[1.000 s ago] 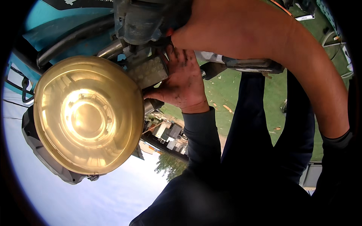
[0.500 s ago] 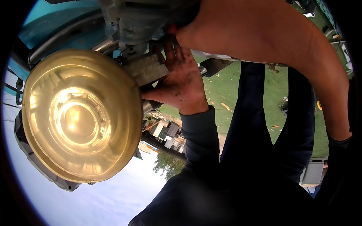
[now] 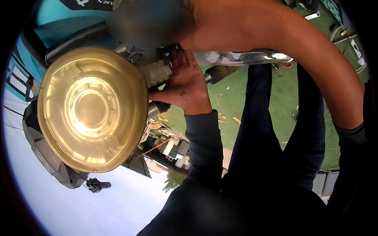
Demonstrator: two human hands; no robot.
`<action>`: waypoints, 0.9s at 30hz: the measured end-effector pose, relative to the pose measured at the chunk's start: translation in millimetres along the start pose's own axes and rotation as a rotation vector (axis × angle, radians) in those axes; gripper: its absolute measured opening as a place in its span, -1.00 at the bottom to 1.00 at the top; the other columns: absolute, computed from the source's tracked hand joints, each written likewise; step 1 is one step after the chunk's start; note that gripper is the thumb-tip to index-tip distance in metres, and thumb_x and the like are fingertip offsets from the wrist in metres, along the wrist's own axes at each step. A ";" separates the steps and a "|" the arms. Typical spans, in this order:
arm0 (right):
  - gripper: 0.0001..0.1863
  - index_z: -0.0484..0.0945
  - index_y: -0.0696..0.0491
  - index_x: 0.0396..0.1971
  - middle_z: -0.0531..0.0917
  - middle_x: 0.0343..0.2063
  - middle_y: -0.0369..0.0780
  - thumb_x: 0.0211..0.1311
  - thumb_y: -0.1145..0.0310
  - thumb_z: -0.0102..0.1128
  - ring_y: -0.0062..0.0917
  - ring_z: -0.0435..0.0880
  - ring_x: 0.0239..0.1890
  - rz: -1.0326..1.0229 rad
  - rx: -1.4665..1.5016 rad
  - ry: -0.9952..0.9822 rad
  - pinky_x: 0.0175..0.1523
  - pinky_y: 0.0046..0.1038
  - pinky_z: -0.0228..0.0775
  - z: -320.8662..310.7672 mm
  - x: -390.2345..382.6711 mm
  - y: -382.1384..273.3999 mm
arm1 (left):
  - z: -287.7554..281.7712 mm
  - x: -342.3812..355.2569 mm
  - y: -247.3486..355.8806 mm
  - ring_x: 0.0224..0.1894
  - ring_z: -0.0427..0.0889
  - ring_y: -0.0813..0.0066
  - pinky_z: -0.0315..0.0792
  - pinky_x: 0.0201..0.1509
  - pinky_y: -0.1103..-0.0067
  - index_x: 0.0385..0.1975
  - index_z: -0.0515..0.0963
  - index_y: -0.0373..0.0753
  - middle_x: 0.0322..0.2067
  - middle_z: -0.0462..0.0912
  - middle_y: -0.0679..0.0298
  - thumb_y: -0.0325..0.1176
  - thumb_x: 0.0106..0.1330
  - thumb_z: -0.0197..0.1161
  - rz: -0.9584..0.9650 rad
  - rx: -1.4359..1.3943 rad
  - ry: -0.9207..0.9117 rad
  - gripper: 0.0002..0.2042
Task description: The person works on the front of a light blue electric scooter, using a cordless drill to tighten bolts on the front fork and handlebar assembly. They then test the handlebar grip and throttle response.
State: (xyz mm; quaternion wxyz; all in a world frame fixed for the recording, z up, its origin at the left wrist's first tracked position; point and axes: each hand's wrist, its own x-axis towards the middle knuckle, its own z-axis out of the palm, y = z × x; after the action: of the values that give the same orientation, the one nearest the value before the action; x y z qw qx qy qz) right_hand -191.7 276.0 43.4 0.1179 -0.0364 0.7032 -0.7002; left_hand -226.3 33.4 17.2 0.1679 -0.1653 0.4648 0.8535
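My left hand point(image 3: 185, 88), smudged with dark grime, has its fingers stretched upward beside a pale metal block point(image 3: 155, 72), with the thumb reaching left below it. Its fingertips disappear among dark machine parts. My right hand point(image 3: 191, 33) reaches across from the right to a dark part point(image 3: 149, 21) at top centre, which is blurred; its fingers are hidden there. Left of both hands sits a large, shiny gold round cover point(image 3: 90, 110) with a ringed centre, backed by a dark housing point(image 3: 55, 161). A chrome tube point(image 3: 244, 58) runs under my right forearm.
Teal bodywork point(image 3: 59, 23) with black tubes fills the upper left. Green flooring point(image 3: 224, 90) carries scraps, cables and small objects toward the upper right. My dark-trousered legs point(image 3: 299, 149) are at right. Sky point(image 3: 118, 204), a tree point(image 3: 173, 181) and cluttered structures show at lower left.
Since half a second ago, the gold cover appears higher and farther right, and my right forearm higher. My left hand has shifted slightly left and up; the top machine part is now blurred.
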 end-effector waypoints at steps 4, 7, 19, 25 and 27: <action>-0.79 0.64 0.20 -0.39 0.62 -0.49 -0.09 0.22 0.39 0.10 -0.28 0.61 -0.44 0.049 0.055 0.060 -0.29 -0.31 0.46 10.1 -5.5 9.2 | -8.6 -2.9 7.1 0.44 0.17 0.14 0.03 0.57 0.22 0.40 0.16 -0.24 0.37 0.24 0.10 0.59 -0.22 0.30 0.045 0.066 -0.016 0.25; -0.80 0.64 0.19 -0.39 0.61 -0.50 -0.13 0.23 0.38 0.12 -0.33 0.59 -0.45 0.128 0.035 0.103 -0.29 -0.34 0.44 23.4 -13.0 4.0 | -20.1 -1.0 11.0 0.46 0.14 0.05 -0.02 0.58 0.21 0.45 0.10 -0.20 0.41 0.21 0.07 0.65 -0.18 0.19 0.046 0.153 -0.098 0.26; -0.83 0.61 0.14 -0.39 0.54 -0.55 -0.27 0.27 0.34 0.17 -0.52 0.49 -0.49 0.454 -0.142 0.263 -0.32 -0.44 0.35 38.9 -52.9 4.2 | -18.9 -11.6 6.6 0.34 0.32 0.04 0.13 0.44 0.15 0.43 0.15 -0.08 0.35 0.30 0.13 0.68 0.04 -0.14 -0.017 0.185 -0.091 0.09; -0.83 0.60 0.11 -0.39 0.51 -0.57 -0.34 0.28 0.32 0.20 -0.62 0.45 -0.51 0.573 -0.191 0.375 -0.33 -0.50 0.31 38.3 -87.3 2.8 | -39.4 -76.5 -4.0 0.18 0.53 0.18 0.38 0.23 0.30 0.38 0.18 -0.21 0.21 0.47 0.04 0.25 0.48 -0.08 -0.394 0.302 -0.384 -0.29; -0.83 0.59 0.10 -0.39 0.50 -0.58 -0.36 0.29 0.32 0.21 -0.65 0.43 -0.52 0.558 -0.147 0.402 -0.33 -0.52 0.29 41.5 -92.0 7.1 | -64.4 -99.2 2.2 -0.05 0.67 0.30 0.49 0.03 0.42 0.22 0.38 -0.23 0.00 0.64 0.11 0.04 0.52 0.04 -0.419 0.356 -0.329 -0.51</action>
State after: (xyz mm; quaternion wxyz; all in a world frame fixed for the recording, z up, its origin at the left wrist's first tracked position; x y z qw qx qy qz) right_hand -92.7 255.5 47.3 0.1611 0.2874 0.7437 -0.5817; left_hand -131.0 -35.6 29.3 0.4393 -0.0853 0.5294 0.7207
